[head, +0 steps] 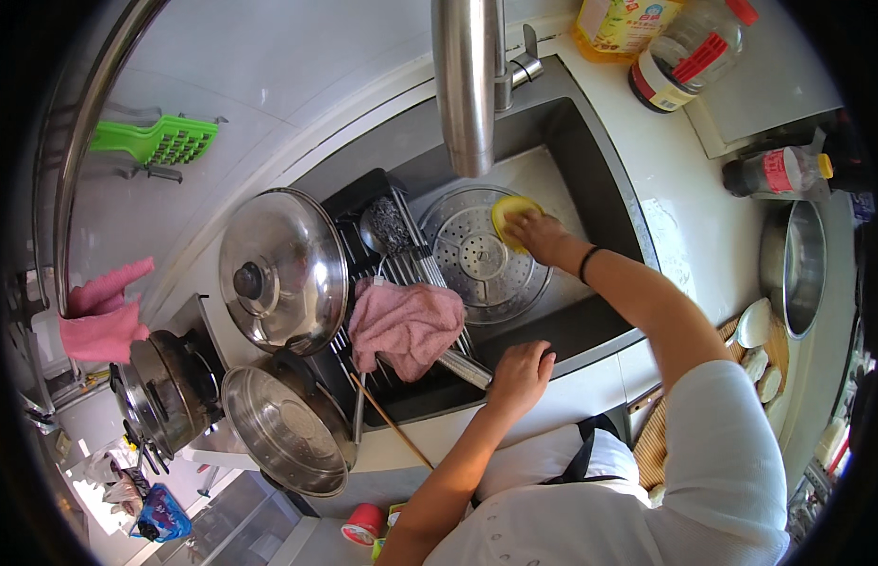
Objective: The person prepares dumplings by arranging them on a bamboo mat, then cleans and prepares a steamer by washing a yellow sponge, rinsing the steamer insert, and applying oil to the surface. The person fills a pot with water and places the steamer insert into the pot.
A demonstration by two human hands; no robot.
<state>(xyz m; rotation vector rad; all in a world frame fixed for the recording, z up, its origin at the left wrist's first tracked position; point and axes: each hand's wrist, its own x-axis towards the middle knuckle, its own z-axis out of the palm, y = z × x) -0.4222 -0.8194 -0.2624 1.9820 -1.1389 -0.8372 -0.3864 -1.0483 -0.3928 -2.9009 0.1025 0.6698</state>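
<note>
My right hand (534, 233) presses a yellow scrubbing pad (511, 206) on the upper right part of a round perforated metal steamer plate (474, 283), which lies in the dark sink (608, 205). My left hand (522, 373) rests at the sink's front edge, fingers curled, near the handle end of a metal utensil (467, 366); whether it holds anything is not clear. A pink cloth (407, 322) lies over the drying rack (424, 258) left of the plate. A steel wool scrubber (388, 221) sits in a ladle on that rack. The faucet (469, 92) hangs above the sink.
Left of the sink stand a domed steel lid (286, 297) and a steamer pot (290, 431); a wooden stick (393, 424) juts over the front edge. Bottles (619, 28) stand at the back right. A steel bowl (796, 269) and a spoon (752, 324) are at right.
</note>
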